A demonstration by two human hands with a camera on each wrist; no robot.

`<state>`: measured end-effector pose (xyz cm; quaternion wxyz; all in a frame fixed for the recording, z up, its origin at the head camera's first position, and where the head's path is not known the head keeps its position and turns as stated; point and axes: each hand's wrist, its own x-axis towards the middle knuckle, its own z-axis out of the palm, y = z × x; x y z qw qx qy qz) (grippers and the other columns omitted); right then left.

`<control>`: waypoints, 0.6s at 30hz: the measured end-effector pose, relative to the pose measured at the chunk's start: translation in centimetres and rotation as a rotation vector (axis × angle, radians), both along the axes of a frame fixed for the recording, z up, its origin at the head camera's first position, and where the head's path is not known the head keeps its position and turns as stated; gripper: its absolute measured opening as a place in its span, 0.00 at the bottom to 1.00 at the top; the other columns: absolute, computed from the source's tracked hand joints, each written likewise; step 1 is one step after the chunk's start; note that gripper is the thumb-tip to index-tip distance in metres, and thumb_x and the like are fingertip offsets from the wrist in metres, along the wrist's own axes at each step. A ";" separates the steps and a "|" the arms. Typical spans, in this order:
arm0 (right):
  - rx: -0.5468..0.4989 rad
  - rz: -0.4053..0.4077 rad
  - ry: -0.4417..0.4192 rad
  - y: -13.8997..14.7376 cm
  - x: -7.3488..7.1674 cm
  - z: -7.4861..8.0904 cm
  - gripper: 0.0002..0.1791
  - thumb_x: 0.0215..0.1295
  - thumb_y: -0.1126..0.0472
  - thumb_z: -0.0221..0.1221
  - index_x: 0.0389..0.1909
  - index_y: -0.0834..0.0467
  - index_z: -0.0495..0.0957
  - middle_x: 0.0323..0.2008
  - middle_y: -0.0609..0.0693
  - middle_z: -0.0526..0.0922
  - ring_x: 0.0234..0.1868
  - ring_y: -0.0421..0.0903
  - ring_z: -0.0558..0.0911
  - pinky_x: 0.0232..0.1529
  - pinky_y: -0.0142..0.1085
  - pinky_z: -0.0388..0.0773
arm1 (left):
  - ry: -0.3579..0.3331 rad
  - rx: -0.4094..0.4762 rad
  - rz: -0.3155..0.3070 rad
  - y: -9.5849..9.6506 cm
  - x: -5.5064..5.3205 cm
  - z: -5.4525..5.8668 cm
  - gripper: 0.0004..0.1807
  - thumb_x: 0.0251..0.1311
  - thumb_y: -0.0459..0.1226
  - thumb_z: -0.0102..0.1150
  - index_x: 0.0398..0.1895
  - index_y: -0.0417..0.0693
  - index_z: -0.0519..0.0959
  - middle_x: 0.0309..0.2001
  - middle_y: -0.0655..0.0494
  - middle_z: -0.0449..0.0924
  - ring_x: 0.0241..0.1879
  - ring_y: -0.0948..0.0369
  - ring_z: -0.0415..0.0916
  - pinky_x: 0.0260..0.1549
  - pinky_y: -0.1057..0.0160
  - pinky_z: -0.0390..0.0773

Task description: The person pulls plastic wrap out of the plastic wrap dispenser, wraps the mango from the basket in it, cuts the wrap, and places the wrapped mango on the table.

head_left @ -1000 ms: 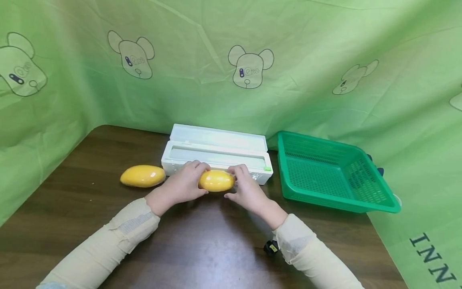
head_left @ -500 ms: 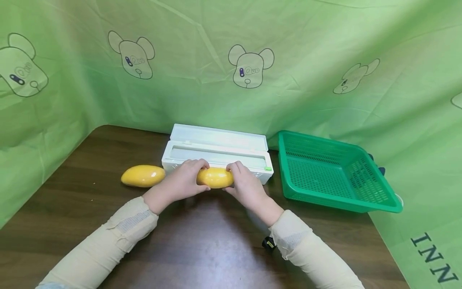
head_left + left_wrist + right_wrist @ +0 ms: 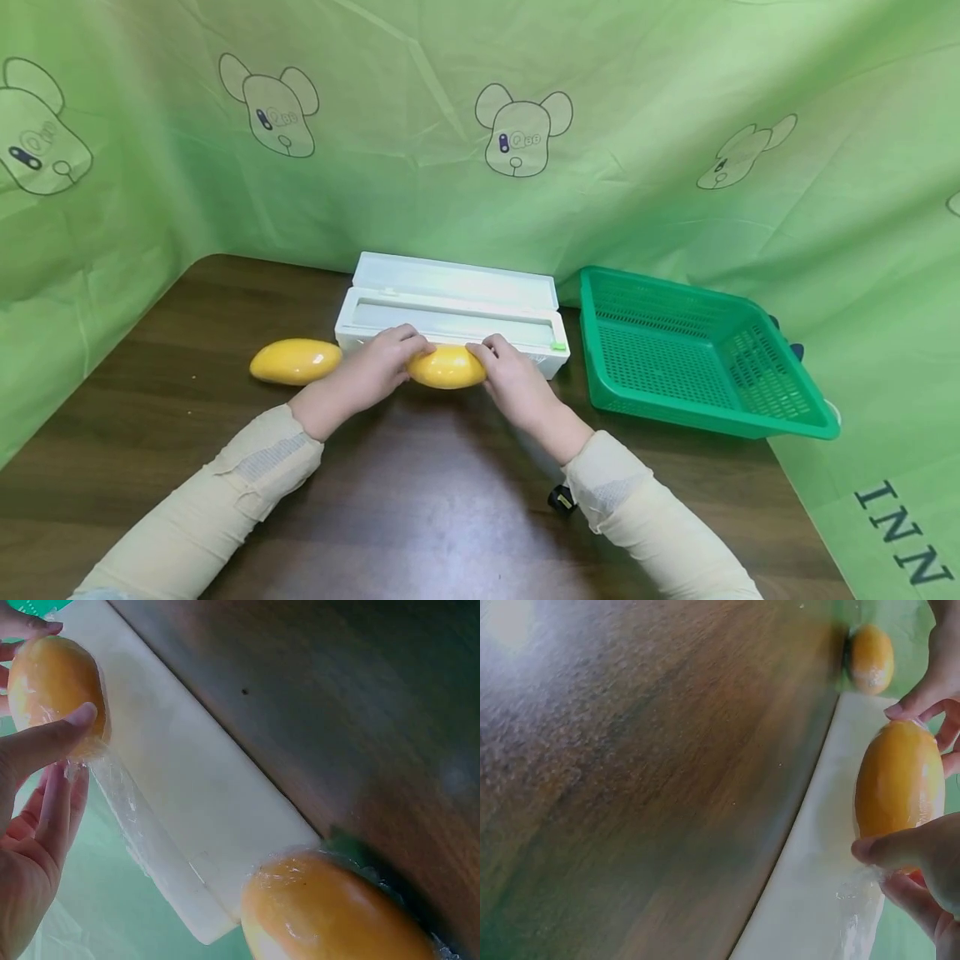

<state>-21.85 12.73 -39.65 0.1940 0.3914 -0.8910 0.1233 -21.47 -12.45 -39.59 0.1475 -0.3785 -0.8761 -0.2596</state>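
Both hands hold a yellow mango in front of a white cling film dispenser, whose lid stands up at the back. My left hand grips the mango's left end, and my right hand pinches the right end. Clear film clings to the mango in the left wrist view, with loose wrap trailing at its end. In the right wrist view thumbs and fingers clasp both ends of the mango. A second mango, shiny with film, lies on the table left of the dispenser.
A green perforated basket stands to the right of the dispenser. Near my right sleeve lies a small black object on the brown table. Green cloth with printed bear heads hangs behind.
My hands have closed in on the mango's ends and turned it slightly. The thumbs, visible below it earlier, are hidden in the head view now. The second mango stays put.
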 end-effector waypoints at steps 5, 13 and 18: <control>-0.010 0.014 0.043 0.0 0.1 -0.1 0.24 0.55 0.77 0.70 0.55 0.67 0.80 0.43 0.60 0.79 0.35 0.56 0.83 0.35 0.46 0.84 | 0.003 0.004 -0.017 -0.1 -0.1 -0.1 0.21 0.51 0.16 0.67 0.49 0.36 0.81 0.45 0.46 0.80 0.46 0.48 0.81 0.49 0.52 0.81; -0.009 0.035 0.064 0.3 0.0 -0.7 0.23 0.55 0.77 0.69 0.54 0.69 0.80 0.43 0.58 0.81 0.36 0.55 0.84 0.36 0.45 0.84 | 0.020 -0.013 -0.011 -0.1 -0.5 -0.6 0.19 0.51 0.15 0.65 0.45 0.37 0.82 0.43 0.47 0.83 0.44 0.49 0.82 0.48 0.52 0.81; -0.014 0.039 0.040 0.4 -0.1 -1.0 0.24 0.53 0.77 0.70 0.53 0.70 0.81 0.43 0.57 0.81 0.37 0.55 0.85 0.37 0.45 0.84 | -0.009 -0.014 0.003 0.0 -0.6 -0.8 0.18 0.51 0.15 0.65 0.44 0.36 0.83 0.42 0.47 0.84 0.44 0.49 0.83 0.48 0.52 0.81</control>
